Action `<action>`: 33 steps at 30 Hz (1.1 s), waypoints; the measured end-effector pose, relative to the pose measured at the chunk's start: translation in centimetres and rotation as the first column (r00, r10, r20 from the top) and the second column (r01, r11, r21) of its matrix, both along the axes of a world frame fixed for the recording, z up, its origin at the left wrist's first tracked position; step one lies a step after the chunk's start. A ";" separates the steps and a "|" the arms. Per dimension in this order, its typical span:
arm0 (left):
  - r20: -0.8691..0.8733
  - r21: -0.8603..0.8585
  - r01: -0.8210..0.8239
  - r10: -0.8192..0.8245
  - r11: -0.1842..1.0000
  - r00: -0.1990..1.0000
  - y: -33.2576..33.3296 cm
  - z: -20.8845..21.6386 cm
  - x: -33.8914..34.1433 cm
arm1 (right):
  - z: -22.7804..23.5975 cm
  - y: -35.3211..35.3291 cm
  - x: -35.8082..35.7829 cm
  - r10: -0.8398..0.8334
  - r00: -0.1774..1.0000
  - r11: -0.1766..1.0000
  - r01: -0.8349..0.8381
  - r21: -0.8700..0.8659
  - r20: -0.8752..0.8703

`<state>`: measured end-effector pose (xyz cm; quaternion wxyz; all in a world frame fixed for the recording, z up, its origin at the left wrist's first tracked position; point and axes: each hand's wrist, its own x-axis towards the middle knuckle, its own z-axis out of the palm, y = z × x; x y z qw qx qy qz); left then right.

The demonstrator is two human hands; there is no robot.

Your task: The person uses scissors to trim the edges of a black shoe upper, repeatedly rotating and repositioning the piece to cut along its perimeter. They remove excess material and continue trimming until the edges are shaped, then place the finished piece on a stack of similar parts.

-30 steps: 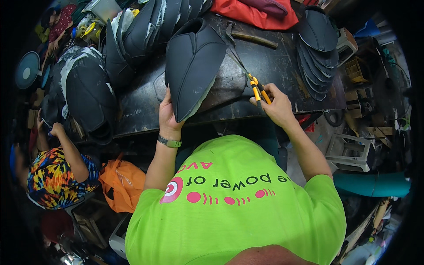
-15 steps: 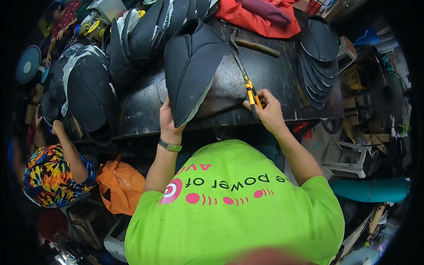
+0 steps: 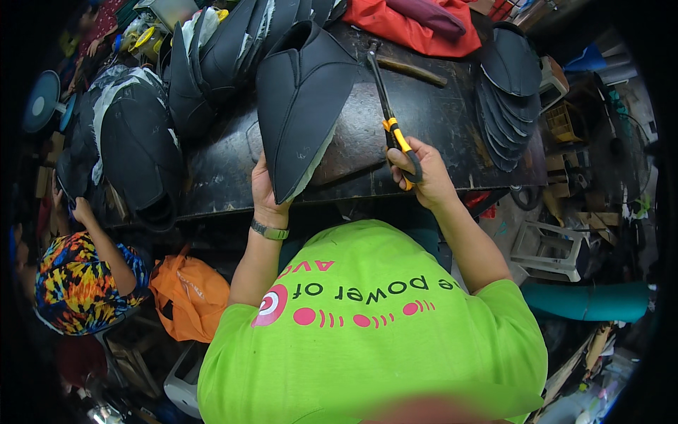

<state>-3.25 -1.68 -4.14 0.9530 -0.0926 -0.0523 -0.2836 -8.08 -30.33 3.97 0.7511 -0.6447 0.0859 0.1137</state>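
Note:
My left hand [image 3: 267, 189] is closed on the pointed lower end of a black shoe upper [image 3: 300, 99], its fingers partly hidden behind it. The upper stands tilted over the table edge, collar opening away from me, with a whitish lining edge along its right side. To the right, my right hand [image 3: 426, 172] grips long-bladed scissors [image 3: 393, 131] by their yellow-and-black handles. Their blades point away from me, close together, the tips close to a hammer [image 3: 409, 71] lying on the table. The scissors and the upper are apart.
Rows of black uppers [image 3: 233, 63] fill the far left of the dark table [image 3: 381, 159]. A fanned stack of black pieces [image 3: 507, 99] lies at the right, a red bag [image 3: 417, 28] at the back. On the left, a co-worker in a multicoloured shirt [image 3: 88, 279] handles a black piece.
The scissors have turned in my right hand, their blades closer together and handles rotated. The shoe upper has shifted slightly left in my left hand.

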 end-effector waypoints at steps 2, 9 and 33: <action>0.013 -0.022 -0.032 0.032 0.999 0.999 0.2 -0.3 0.0 | 0.6 0.0 -0.5 0.162 0.985 0.952 -0.141 0.271 -0.057; 0.018 0.028 -0.072 0.072 0.997 0.997 0.8 -1.7 0.5 | 1.0 2.1 -1.9 0.525 0.850 0.345 -0.162 0.925 -0.047; 0.314 0.681 -0.392 0.237 0.618 0.919 -2.4 3.2 -1.3 | 1.2 -7.7 2.2 -0.065 0.985 0.100 0.164 -0.981 0.158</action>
